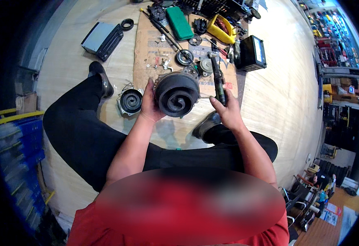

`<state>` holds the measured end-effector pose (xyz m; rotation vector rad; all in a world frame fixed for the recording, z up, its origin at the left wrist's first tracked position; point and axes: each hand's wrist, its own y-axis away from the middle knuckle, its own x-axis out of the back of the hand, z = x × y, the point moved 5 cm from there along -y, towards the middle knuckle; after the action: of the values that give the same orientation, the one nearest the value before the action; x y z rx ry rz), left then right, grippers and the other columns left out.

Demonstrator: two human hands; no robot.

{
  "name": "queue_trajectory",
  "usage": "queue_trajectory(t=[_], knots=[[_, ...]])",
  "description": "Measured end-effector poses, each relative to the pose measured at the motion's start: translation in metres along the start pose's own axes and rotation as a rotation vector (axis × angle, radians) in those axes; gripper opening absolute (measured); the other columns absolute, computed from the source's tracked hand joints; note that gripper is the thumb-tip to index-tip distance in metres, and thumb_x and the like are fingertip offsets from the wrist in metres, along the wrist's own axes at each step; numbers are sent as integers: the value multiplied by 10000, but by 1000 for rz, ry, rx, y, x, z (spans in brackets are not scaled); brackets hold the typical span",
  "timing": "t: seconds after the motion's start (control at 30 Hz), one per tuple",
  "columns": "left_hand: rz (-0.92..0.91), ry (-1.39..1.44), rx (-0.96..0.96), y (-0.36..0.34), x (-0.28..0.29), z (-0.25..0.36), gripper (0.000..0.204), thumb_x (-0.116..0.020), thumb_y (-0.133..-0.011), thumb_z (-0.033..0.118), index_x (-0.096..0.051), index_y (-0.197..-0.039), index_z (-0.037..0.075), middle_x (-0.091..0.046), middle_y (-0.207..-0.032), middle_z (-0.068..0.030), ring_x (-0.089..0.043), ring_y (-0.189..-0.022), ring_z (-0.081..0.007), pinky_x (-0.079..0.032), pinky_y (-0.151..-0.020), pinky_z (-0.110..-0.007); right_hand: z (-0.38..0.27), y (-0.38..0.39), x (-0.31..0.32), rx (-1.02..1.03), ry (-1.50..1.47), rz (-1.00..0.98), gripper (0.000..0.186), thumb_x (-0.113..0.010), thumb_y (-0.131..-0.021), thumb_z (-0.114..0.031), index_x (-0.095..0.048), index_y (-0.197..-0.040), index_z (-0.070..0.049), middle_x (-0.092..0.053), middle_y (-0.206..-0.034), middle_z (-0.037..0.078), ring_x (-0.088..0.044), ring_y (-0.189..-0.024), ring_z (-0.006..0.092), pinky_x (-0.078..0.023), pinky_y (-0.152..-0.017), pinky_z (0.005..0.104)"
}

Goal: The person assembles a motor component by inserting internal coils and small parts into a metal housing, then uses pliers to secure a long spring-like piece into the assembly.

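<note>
Head view, itemised from my fingers outward. Left hand [148, 104]: fingers curled round the left rim of a dark scroll housing [177, 94], thumb up along its edge, gripping it. The housing is round, its spiral face turned toward me, held above the cardboard sheet [146, 49] between my knees. Right hand [227, 112]: fingers wrapped and pressed together round the handle of a long dark tool [217, 80], whose shaft runs up and away from me, just beside the housing's right edge; I cannot tell whether the two touch.

Next out: a second scroll part [130, 101], smaller, spiral face up, lies on the floor just left of my left hand. On the cardboard beyond the housing: a pulley ring [184, 57], a grey round disc [206, 65] and small loose hardware.

Further out: green flat case [179, 23], yellow tray [221, 28], black box-shaped battery [252, 53], grey ribbed unit [102, 39] on the wooden floor with a black ring [127, 24] near it. Both my legs in black trousers, shoes either side of the cardboard.
</note>
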<state>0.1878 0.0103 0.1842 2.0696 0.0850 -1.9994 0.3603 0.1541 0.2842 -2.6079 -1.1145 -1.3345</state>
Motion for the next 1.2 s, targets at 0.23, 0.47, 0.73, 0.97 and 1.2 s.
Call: queue_trajectory(t=[0.23,0.47,0.73,0.97,1.2], knots=[[22,-32,-28,-1,4,-1,729,-386,-949,592,-460,-1356,-8,-561,-1304,-199,-562,-1182,-323,-428,-1037,-455,-5,2,0,79,-212,-67,408,-666,-831,-226,-519,-1100,43,-567,-820,146,-528,-759,227,-455,-727,351],[-61,-39,16,0,-11,-9,773,-386,-934,624,-440,-1375,-8,-538,-1330,-209,-543,-1206,-340,-414,-1050,-486,-11,-1,0,174,-377,-84,385,-648,-832,-185,-529,-1140,14,-575,-848,133,-538,-802,226,-462,-778,344],[84,60,51,-1,-11,-29,697,-409,-917,598,-447,-1389,86,-506,-1374,-173,-493,-1256,-363,-383,-1064,-530,-13,-7,1,32,-418,-75,316,-631,-888,-296,-565,-964,4,-579,-727,68,-564,-666,152,-474,-618,327],[102,0,89,1,-7,-37,691,-524,-866,565,-451,-1389,120,-501,-1383,-156,-472,-1251,-440,-376,-1037,-618,-5,-17,-11,71,-296,-83,378,-636,-853,-287,-546,-1050,23,-631,-804,154,-629,-721,261,-507,-658,372],[-108,75,107,-2,-46,-39,698,-593,-820,560,-461,-1393,183,-464,-1414,-158,-463,-1234,-486,-448,-971,-626,133,-60,-104,-237,517,-573,416,-612,-698,-201,-669,-1046,20,-657,-1050,253,-643,-970,374,-514,-828,411]])
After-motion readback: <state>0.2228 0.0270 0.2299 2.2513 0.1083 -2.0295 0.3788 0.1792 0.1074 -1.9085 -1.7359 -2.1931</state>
